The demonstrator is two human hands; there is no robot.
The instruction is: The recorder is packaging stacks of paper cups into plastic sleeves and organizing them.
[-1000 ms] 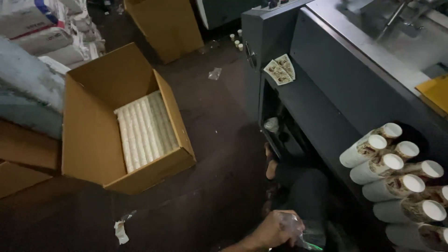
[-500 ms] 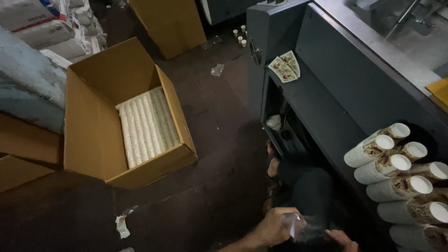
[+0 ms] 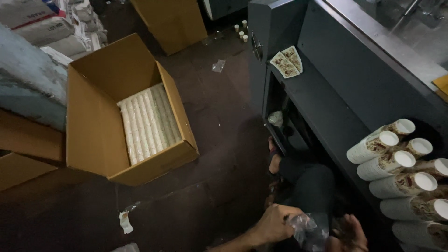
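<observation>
I am holding a crumpled clear plastic bag [image 3: 309,228] at the bottom edge of the frame, right of centre, low over the dark floor [image 3: 224,154]. My left hand [image 3: 275,223] is curled around its left side, fingers closed on the film so it cannot slip. My right hand [image 3: 351,235] is lying just right of the bag with its fingers spread loosely; I cannot tell whether it is gripping the film or only steadying it.

Just above the bag, my dark-clothed leg [image 3: 310,179] is bending in front of the grey machine [image 3: 345,88], which is filling the upper right of the frame. At the right edge, stacks of paper cups [image 3: 401,163] are lying on their sides with their white mouths facing outward, within easy reach of my right hand. Two printed cup blanks [image 3: 287,61] are resting flat on the machine's ledge.

In the left half of the frame, an open cardboard box [image 3: 100,135] is tilting toward me, so the rows of white cup stacks [image 3: 148,122] already inside it are showing. Scraps of litter [image 3: 125,222] are lying on the floor below it.
</observation>
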